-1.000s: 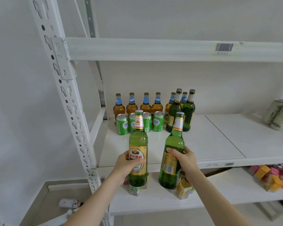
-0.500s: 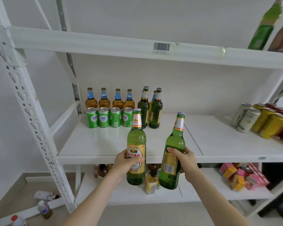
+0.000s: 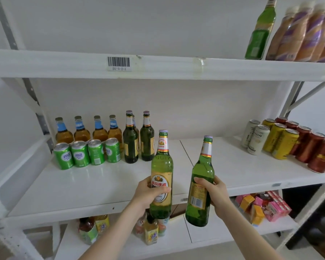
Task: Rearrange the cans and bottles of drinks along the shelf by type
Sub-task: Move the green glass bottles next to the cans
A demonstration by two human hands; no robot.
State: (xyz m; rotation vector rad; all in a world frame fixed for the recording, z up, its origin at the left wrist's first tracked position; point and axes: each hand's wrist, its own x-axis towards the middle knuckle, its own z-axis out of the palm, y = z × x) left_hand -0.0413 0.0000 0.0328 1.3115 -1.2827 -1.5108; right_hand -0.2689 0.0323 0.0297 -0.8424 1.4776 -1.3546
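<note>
My left hand [image 3: 148,193] grips a green beer bottle [image 3: 161,166] with a gold label, upright in front of the middle shelf [image 3: 83,186]. My right hand [image 3: 215,192] grips a second green bottle [image 3: 202,177], tilted slightly right. At the shelf's back left stand several amber bottles with blue neck labels [image 3: 81,129], several green cans [image 3: 86,154] in front of them, and dark green bottles [image 3: 137,139] beside them. On the right end stand white cans [image 3: 255,138], yellow cans [image 3: 280,141] and red cans [image 3: 313,151].
The upper shelf [image 3: 158,66] carries a green bottle [image 3: 261,30] and purple-labelled bottles [image 3: 304,32] at the right. The lower shelf holds small juice bottles [image 3: 151,230] and pink and orange cartons [image 3: 261,207]. White shelf uprights stand at both sides.
The view has swung right and closer, bringing the cans at the right end fully into sight. Both hands still hold their bottles, now a little higher against the shelf.
</note>
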